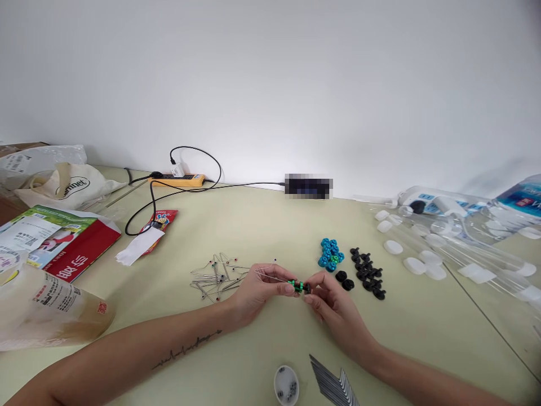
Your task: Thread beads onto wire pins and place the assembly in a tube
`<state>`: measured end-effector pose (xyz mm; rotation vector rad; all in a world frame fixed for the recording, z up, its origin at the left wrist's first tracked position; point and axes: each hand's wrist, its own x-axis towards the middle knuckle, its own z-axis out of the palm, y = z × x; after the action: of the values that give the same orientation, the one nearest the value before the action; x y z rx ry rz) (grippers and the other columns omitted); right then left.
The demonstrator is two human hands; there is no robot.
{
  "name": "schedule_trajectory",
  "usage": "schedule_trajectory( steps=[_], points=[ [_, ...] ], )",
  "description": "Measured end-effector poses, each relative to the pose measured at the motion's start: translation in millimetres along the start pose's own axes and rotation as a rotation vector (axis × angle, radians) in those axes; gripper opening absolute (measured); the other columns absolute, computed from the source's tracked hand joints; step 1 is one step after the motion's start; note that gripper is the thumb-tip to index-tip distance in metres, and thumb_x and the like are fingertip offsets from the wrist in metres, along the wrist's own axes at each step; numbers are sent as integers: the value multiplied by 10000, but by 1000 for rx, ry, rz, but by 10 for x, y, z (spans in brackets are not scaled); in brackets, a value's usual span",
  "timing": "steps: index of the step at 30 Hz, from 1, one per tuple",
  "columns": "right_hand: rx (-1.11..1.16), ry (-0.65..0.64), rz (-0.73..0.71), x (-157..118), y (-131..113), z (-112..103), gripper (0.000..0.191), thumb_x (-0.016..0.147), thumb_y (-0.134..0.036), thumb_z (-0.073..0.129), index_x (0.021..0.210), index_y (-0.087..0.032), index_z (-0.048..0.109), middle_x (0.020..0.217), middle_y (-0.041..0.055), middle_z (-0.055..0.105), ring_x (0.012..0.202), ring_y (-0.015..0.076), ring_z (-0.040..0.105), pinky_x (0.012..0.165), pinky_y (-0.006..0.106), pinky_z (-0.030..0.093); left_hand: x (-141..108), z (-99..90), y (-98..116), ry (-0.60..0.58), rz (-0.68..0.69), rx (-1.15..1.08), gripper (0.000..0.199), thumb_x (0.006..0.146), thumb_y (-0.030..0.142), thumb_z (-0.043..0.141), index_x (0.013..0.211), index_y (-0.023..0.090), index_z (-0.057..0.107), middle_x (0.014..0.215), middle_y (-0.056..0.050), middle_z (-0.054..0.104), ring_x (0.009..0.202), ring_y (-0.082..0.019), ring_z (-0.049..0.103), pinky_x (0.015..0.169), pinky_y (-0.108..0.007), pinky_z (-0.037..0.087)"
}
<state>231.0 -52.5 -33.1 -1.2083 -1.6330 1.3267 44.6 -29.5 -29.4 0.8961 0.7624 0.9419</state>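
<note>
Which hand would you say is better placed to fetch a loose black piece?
Probably the right hand: it is nearer the black pieces, though it and the left hand hold the green part.

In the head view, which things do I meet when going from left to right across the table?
Box with a red side → red packet → bent metal wires → green-and-black piece between left hand and right hand → blue pieces → black pieces → white round caps.
</note>
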Motion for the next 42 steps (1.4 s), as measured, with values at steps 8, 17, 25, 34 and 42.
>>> schedule_trajectory(
  steps=[8, 17, 25, 34, 42],
  points=[
    [-49, -53, -26, 4, -51, -17, 418, 955, -459, 324, 655, -190, 437, 595, -19, 453, 554, 117, 383, 527, 251, 280, -9, 3, -13, -24, -21, -15, 215, 589, 183, 796, 778, 131, 710, 757, -61, 704, 716, -175, 645, 769, -321, 481],
    [4, -13, -4, 2, -12, -12, 277, 921, -434, 441, 782, -199, 492, 586, -41, 419, 525, 109, 347, 492, 237, 262, -4, -15, -22, -28, 4, -27, 186, 630, 174, 775, 796, 126, 705, 776, -57, 700, 746, -163, 641, 777, -296, 473],
    [56, -2, -1, 12, -28, -8, 444, 956, -492, 275, 714, -187, 488, 618, 4, 550, 508, 112, 405, 497, 244, 325, -2, -9, -29, -9, 18, -54, 195, 622, 170, 780, 794, 118, 703, 802, -68, 706, 759, -178, 653, 803, -327, 486],
    [18, -42, 1, 21, -32, -15, 310, 930, -440, 421, 759, -190, 488, 643, -26, 472, 517, 94, 356, 486, 234, 264, 0, -15, -31, -7, 22, -40, 191, 625, 161, 778, 795, 122, 701, 787, -60, 706, 762, -169, 647, 781, -300, 478],
    [-4, -60, -4, 20, -13, -19, 306, 943, -421, 398, 770, -189, 498, 635, -27, 460, 527, 95, 359, 493, 237, 261, 4, -22, -32, -19, 22, -51, 184, 630, 159, 774, 794, 120, 701, 782, -59, 704, 750, -164, 642, 776, -301, 478]
  ],
)
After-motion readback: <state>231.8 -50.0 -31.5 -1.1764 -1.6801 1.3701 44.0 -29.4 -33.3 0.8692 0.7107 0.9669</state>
